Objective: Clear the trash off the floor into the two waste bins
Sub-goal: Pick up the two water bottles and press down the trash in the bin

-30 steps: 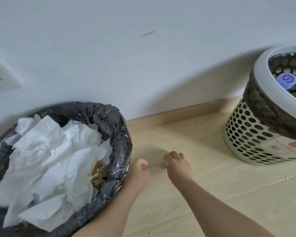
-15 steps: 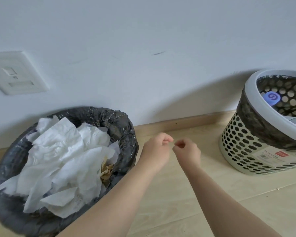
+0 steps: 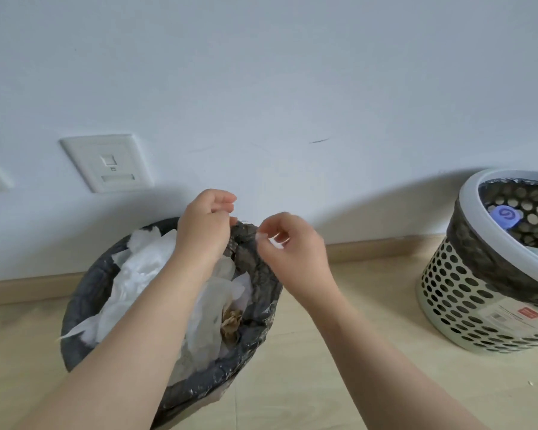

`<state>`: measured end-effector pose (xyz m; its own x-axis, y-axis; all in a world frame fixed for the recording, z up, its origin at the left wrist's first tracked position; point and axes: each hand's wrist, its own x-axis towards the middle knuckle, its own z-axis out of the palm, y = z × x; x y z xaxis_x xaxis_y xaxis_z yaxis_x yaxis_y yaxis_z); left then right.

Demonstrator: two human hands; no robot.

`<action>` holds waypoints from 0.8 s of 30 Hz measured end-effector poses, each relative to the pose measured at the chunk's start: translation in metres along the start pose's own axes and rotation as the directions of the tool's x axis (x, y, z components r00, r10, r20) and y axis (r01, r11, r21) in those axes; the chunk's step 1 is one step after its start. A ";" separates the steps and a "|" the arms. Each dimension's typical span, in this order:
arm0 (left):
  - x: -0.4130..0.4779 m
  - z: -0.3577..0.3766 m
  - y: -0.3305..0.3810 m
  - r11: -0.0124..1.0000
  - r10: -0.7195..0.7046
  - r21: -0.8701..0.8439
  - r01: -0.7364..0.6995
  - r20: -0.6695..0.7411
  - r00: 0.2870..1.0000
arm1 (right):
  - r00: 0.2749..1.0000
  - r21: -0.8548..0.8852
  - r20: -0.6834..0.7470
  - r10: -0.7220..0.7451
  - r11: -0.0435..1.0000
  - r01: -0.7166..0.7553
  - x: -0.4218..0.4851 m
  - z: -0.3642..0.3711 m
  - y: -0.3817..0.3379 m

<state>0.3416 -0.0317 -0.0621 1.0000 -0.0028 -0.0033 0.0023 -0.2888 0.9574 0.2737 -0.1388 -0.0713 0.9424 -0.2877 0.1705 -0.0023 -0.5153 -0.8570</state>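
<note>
The left bin (image 3: 84,308) is lined with a black bag and piled with crumpled white tissue (image 3: 143,268) and some brown scraps (image 3: 230,321). My left hand (image 3: 205,231) hovers over its far rim, fingers pinched together, with nothing visible in them. My right hand (image 3: 292,256) is beside it, over the bin's right rim, with a small white scrap (image 3: 276,243) pinched between thumb and fingertips. The right bin (image 3: 466,308) is a white perforated basket with a dark liner. Inside it lies an object with a blue round cap (image 3: 505,216).
Both bins stand on a pale wood floor (image 3: 339,383) against a white wall with a wooden skirting board (image 3: 370,249). A wall socket plate (image 3: 106,162) sits above the left bin. A tiny white speck (image 3: 530,383) lies on the floor at the far right.
Both hands have risen from the floor between the bins, pinched shut, and moved left to the black-lined bin's rim. The view has tilted up, showing the socket plate.
</note>
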 end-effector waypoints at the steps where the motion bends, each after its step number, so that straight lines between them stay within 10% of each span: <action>1: 0.002 -0.004 -0.006 0.999 -0.016 0.041 0.016 0.008 1.000 | 0.997 -0.047 0.071 0.011 0.999 -0.008 -0.001 0.007 0.003; 9: 0.002 -0.001 -0.049 0.970 -0.086 0.237 0.057 0.116 0.990 | 0.972 -0.176 0.123 0.202 0.968 -0.179 -0.005 0.028 0.034; 19: 0.008 0.003 -0.067 0.985 -0.153 0.100 0.141 0.123 0.981 | 0.950 -0.247 0.267 0.161 0.964 -0.094 0.001 0.043 0.038; 24: 0.008 -0.013 -0.054 0.969 -0.219 -0.036 0.246 0.347 0.912 | 0.926 -0.419 0.330 0.182 0.907 -0.029 0.006 0.040 0.034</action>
<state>0.3493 -0.0042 -0.1099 0.9102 -0.2716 -0.3128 0.2485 -0.2462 0.9368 0.2929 -0.1254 -0.1192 0.9828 -0.0936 -0.1589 -0.1695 -0.7978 -0.5785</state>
